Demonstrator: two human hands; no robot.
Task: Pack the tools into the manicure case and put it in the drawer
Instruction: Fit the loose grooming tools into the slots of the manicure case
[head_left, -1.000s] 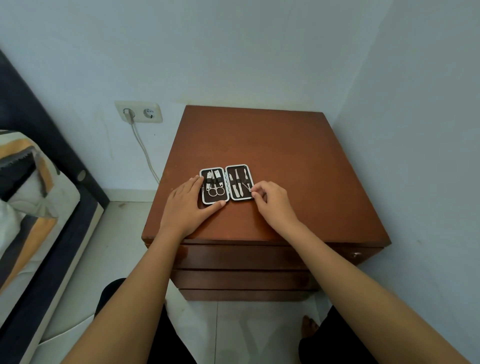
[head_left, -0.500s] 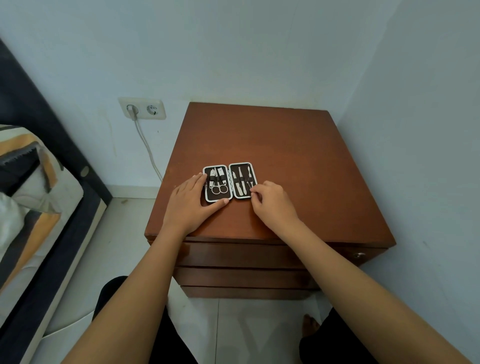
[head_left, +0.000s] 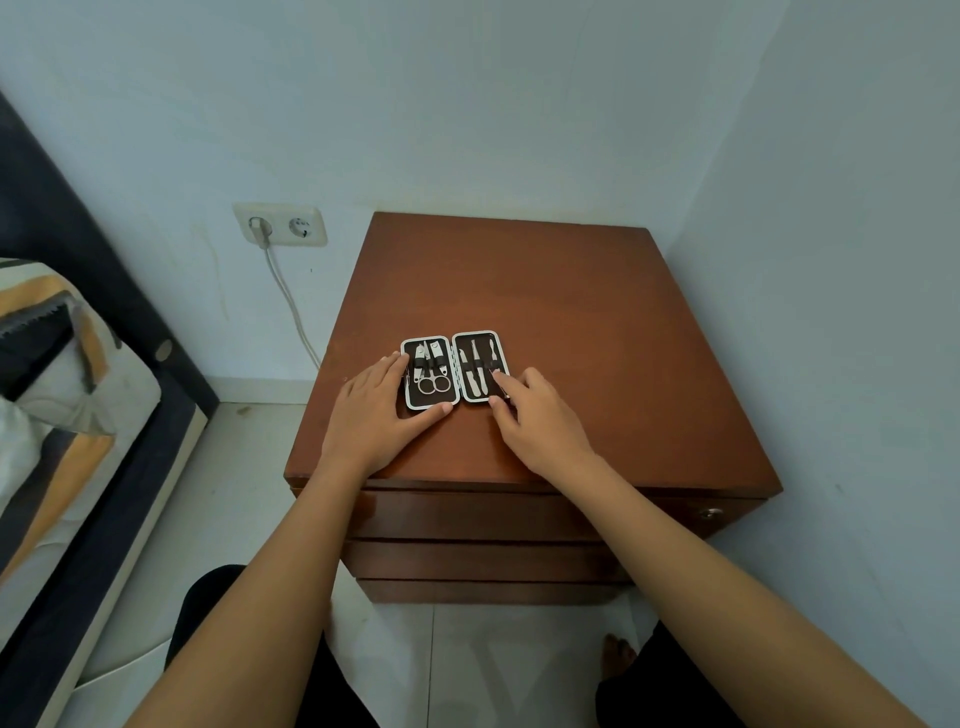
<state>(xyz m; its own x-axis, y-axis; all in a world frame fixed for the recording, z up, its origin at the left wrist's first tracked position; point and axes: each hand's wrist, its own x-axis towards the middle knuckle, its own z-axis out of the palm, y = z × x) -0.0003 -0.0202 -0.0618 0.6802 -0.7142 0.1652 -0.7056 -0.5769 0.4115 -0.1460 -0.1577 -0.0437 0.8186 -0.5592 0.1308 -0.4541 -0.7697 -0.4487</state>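
One manicure case (head_left: 453, 372) lies open flat on the brown wooden surface (head_left: 571, 322), toward its near-left part. It has two dark, white-rimmed, round-cornered halves: three metal tools with the scissors (head_left: 432, 383) on the left, what look like three slim tools (head_left: 480, 371) on the right. The left hand (head_left: 376, 415) lies spread and flat against the case's left edge, thumb along its near rim, holding nothing. The right hand (head_left: 535, 415) rests at the near-right corner, forefinger laid on the rightmost tool, other fingers loosely curled. Three drawer fronts (head_left: 467, 519) are stacked below.

No legible text or labels anywhere.
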